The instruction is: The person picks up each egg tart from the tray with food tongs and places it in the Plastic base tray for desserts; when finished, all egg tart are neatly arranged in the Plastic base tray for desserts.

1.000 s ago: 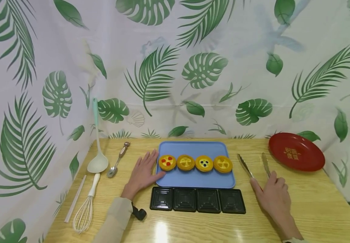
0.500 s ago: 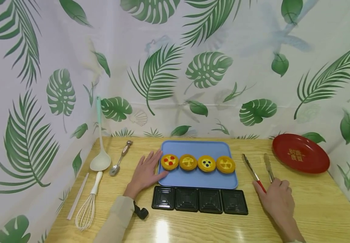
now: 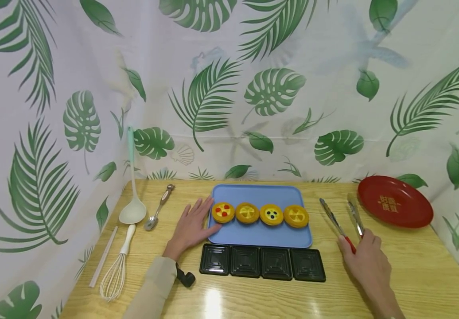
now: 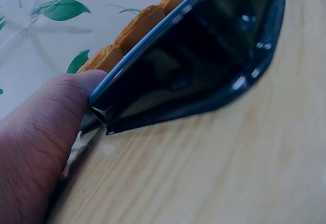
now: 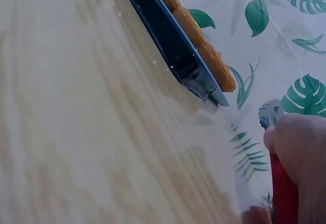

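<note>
Shifting slightly rightward, right hand (image 3: 368, 262) is gripping red-handled metal tongs (image 3: 334, 221), tips parted; left hand (image 3: 191, 228), spread, is touching blue rectangular tray (image 3: 257, 194); round yellow tarts (image 3: 247, 214) are lying ungrasped.

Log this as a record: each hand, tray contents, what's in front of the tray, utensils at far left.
Left hand: fingers spread, at the blue tray's left edge
Right hand: holds red-handled tongs, arms apart
On tray: four tarts, in a row
In front: four black square molds
Left utensils: ladle, whisk, spoon, pale stick
</note>
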Available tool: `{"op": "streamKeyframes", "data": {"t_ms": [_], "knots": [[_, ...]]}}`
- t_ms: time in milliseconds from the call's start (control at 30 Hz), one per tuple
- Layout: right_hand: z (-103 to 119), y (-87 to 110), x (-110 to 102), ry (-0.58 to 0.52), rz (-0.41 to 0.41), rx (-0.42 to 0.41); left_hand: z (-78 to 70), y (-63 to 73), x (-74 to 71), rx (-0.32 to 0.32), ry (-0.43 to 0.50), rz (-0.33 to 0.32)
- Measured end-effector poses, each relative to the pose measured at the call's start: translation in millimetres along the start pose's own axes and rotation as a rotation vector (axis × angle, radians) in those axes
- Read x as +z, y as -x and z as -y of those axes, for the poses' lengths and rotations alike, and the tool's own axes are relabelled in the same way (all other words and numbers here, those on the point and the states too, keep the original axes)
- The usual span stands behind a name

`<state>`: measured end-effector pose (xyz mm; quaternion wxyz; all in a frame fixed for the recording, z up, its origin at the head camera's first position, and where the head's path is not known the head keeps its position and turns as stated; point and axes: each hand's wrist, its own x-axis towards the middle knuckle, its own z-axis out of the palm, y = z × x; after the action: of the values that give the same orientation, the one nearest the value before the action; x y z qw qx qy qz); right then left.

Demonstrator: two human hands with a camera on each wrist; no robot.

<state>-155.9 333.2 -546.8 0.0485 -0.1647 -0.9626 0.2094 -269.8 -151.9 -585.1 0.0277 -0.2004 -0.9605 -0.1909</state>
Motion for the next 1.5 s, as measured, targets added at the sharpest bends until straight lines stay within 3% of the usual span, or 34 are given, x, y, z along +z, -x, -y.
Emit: {"op": "streamKeyframes", "data": {"t_ms": [333,933,1167,1500], "knots": [[3,-6.1,-15,-0.011,-0.005,-0.018,-0.1,-0.8,0.4,-0.004,0.006,-0.006],[9,-3.9,-18,0.180,0.137,-0.339,0.9,0.3,-0.5,0.000,0.002,-0.008],[17,-9.0,-19,0.229,0.182,-0.403,1.7,-1.0,0.9,-0.017,-0.018,0.009],[29,-13.3,-20,0.253,0.202,-0.434,0.4,-1.2,-0.6,-0.006,-0.017,0.009]]}}
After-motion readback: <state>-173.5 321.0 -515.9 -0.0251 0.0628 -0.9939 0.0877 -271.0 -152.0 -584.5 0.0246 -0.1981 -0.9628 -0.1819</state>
